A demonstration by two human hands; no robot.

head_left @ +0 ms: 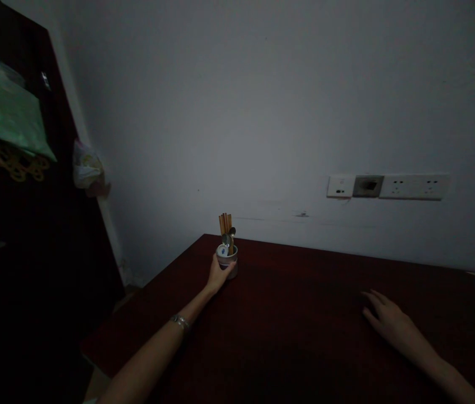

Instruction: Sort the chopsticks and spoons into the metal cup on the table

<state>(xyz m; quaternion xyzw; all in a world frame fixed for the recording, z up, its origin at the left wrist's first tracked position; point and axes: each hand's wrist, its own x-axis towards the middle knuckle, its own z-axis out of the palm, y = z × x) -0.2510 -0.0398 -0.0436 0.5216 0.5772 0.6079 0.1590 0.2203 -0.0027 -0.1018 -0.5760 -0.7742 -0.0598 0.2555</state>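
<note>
At the far left part of the dark red table (288, 314), my left hand (218, 275) is wrapped round a small utensil holder (232, 271). The holder is a grey cup, standing upright. Wooden chopsticks (224, 223) and metal spoons (226, 240) stick out of its top, along with a white spoon (222, 251) that looks ceramic. Over the right side of the table is my right hand (389, 318), fingers spread and holding nothing. Whether its palm touches the tabletop I cannot tell. My left wrist wears a bracelet.
Behind the table rises a pale wall (263, 123) with a row of sockets (410, 186). On the left stands a dark door (22, 252) with a green cloth or bag (5, 106) hanging on it. A plastic bag (87, 165) hangs by the door's edge.
</note>
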